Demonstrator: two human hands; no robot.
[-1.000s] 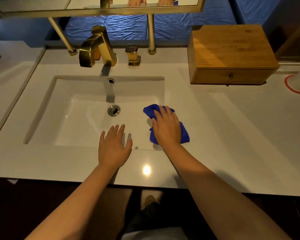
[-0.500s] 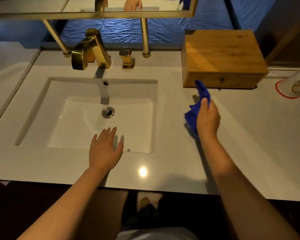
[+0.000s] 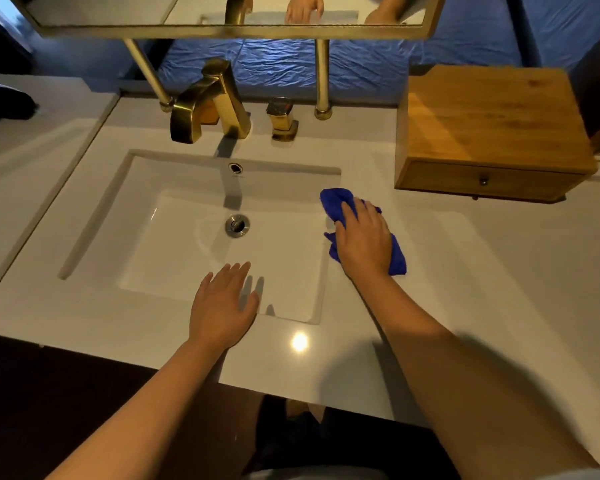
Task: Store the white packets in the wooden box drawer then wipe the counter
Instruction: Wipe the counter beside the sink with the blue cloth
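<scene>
I had my right hand (image 3: 364, 242) pressed flat on the blue cloth (image 3: 340, 206), palm down and fingers spread over it rather than curled round it, so the cloth was pinned to the counter (image 3: 482, 271) and not clenched. The cloth was a deep, bright blue, crumpled into a loose wad, with one bunched end poking out past my fingertips toward the sink (image 3: 222, 244) and another fold showing by my wrist. It lay on the white counter just beside the sink's right rim. My left hand (image 3: 222, 303) rested open and flat on the front edge of the sink, holding nothing. The wooden box (image 3: 489, 129) stood at the back right of the counter, well apart from the cloth, its drawer (image 3: 482, 181) closed flush with a small dark knob in the middle. I could see no white packets on the counter.
</scene>
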